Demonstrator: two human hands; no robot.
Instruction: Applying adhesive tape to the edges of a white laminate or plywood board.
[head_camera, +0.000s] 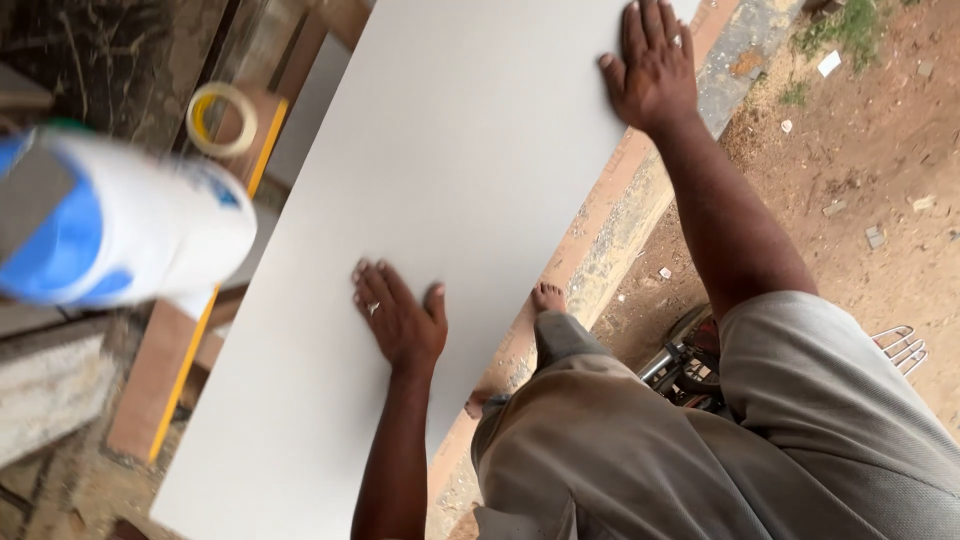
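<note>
Sheet (450, 200): plain pale grey. Bottle (110, 235): white, blue patches. Tape roll (222, 120): yellow-cream. Trousers (650, 440): khaki. Ground (880, 180): reddish-brown.

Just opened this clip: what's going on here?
A person leans over a large white sheet lying on a workbench, with both palms pressed flat on it. The left hand rests near the middle of the sheet, the right hand near its far edge, fingers spread. A blurred white and blue container sits at the left close to the camera, and a roll of tape lies beyond it on a wooden board. One bare foot shows below the bench edge, on the dirt ground.
</note>
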